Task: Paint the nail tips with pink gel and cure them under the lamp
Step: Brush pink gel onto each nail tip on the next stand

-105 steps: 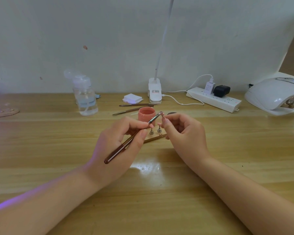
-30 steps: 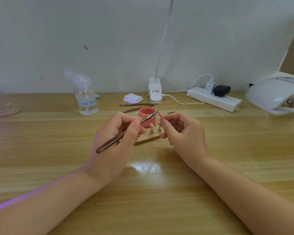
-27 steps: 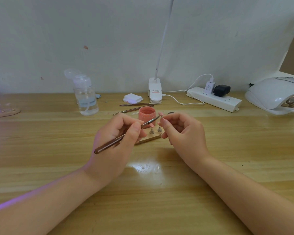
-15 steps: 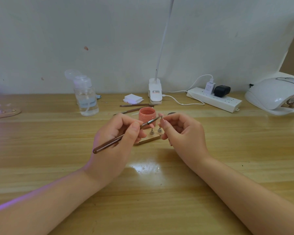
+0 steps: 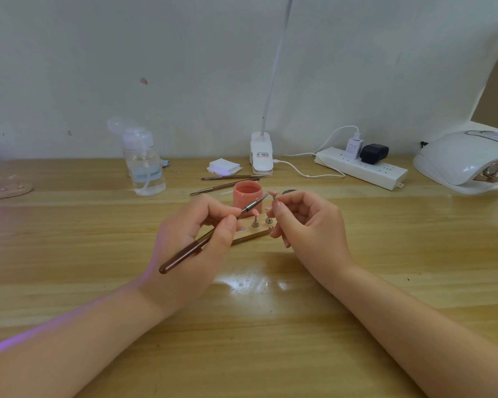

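The painting step is in hand. The left hand (image 5: 196, 242) holds a brush (image 5: 210, 235) in a pen grip, its fingers (image 5: 227, 225) clenched on the brown handle, with the bristle end pointing toward two o'clock. The right hand (image 5: 305, 222) pinches a small stand between thumb and forefinger, and the nail tip (image 5: 272, 193) mounted on top sits just above those fingertips. The brush end meets the nail tip or lies just beside it; whether bristle and surface actually touch is too small to tell.

Directly behind the hands, at twelve o'clock from them, stands the open pot of pink gel (image 5: 247, 198). In front of the pot a wooden holder (image 5: 250, 235) lies on the table (image 5: 270, 326), carrying two more mounted tips (image 5: 255, 218), which already look pink. The curing lamp (image 5: 466, 162) sits well apart at the table's far right, about two o'clock from the hands, and something small rests in its opening, though what it is cannot be made out. Two spare brushes (image 5: 227, 180) lie behind the pot, and a pump bottle (image 5: 144, 168) stands at about ten o'clock.

Judging from this, the held tip is being coated. The next move likely calls for light, even strokes along the tip with the right hand held steady, then seating the stand back in the holder without smudging the wet gel, before anything goes under the lamp.
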`<state>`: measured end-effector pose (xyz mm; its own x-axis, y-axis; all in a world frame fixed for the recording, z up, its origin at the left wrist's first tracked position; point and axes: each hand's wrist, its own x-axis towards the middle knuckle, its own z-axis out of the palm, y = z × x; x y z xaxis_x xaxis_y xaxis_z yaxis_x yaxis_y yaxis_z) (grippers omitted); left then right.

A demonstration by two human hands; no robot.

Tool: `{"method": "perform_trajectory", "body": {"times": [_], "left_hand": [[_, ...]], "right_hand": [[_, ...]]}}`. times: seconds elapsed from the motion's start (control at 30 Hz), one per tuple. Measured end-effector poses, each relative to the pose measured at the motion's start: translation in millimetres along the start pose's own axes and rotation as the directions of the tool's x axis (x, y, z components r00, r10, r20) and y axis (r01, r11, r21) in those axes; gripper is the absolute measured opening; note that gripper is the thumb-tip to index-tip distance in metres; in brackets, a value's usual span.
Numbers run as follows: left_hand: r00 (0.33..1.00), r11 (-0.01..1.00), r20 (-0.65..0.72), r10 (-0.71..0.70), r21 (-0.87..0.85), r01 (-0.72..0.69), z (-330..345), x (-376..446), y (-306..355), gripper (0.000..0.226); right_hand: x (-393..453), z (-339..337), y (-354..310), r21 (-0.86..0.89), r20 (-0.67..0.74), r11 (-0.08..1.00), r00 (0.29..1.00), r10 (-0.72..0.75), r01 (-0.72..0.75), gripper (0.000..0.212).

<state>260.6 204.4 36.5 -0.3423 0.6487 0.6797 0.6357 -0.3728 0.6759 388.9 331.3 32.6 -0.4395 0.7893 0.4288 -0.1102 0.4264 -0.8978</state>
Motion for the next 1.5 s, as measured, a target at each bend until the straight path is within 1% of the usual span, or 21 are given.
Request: {"method": "perform_trajectory", "body": {"times": [0.2, 0.4, 0.57, 0.73, 0.83, 0.93, 1.03, 1.1, 1.23, 1.37, 1.5], "left_hand": [[0.999, 1.0, 0.032, -0.004, -0.031, 0.005, 3.6, 0.9, 2.8, 0.012], [0.999, 0.999, -0.002, 0.041, -0.006, -0.041, 1.9, -0.5, 4.6, 0.01], [1.0, 0.999, 0.028, -0.003, -0.045, 0.004, 3.4, 0.4, 3.7, 0.013], [1.0, 0.999, -0.008, 0.024, -0.039, -0.024, 0.9, 0.1, 4.3, 0.011], [1.0, 0.998, 0.018, 0.003, -0.07, -0.002, 2.8, 0.8, 5.5, 0.012], [0.999, 1.0, 0.03, 0.012, -0.02, -0.012, 2.2, -0.1, 4.3, 0.013], [0.999, 0.999, 0.012, 0.03, -0.023, -0.03, 0.6, -0.5, 4.4, 0.012], [1.0, 0.999, 0.004, 0.024, -0.025, -0.024, 1.5, 0.4, 5.6, 0.012], [0.999, 1.0, 0.04, -0.006, -0.011, 0.007, 2.7, 0.7, 5.4, 0.013], [1.0, 1.0, 0.007, 0.021, 0.008, -0.021, -0.7, 0.5, 4.8, 0.012], [1.0, 1.0, 0.006, -0.019, 0.01, 0.019, 1.4, 2.3, 5.4, 0.013]], "right_hand": [[-0.3, 0.7, -0.1, 0.009, 0.0, 1.0, 1.0, 0.001, -0.001, 0.003], [-0.7, 0.7, -0.3, 0.012, 0.002, 1.0, 1.0, -0.002, 0.002, 0.002], [-0.8, 1.1, -0.2, 0.002, 0.003, 1.0, 1.0, -0.004, 0.004, 0.002], [-1.3, 0.6, 0.1, -0.01, 0.004, 1.0, 1.0, -0.01, 0.01, 0.003], [-1.7, 0.7, -0.5, -0.016, 0.009, 1.0, 1.0, -0.02, 0.021, 0.006], [-1.7, 0.3, -0.7, -0.019, 0.018, 0.999, 0.999, -0.03, 0.031, 0.005], [-1.6, 0.0, -0.6, -0.021, 0.016, 0.999, 0.999, -0.032, 0.032, 0.004], [-1.7, 0.1, -0.4, -0.014, 0.012, 0.999, 0.999, -0.031, 0.031, 0.005], [-1.7, 0.6, -0.5, -0.011, 0.016, 0.999, 0.999, -0.034, 0.034, 0.007], [-1.7, 0.2, -0.1, 0.008, 0.024, 1.0, 0.999, -0.031, 0.03, 0.004], [-1.7, 0.4, 1.1, 0.018, 0.023, 0.999, 0.999, -0.033, 0.032, 0.006]]}}
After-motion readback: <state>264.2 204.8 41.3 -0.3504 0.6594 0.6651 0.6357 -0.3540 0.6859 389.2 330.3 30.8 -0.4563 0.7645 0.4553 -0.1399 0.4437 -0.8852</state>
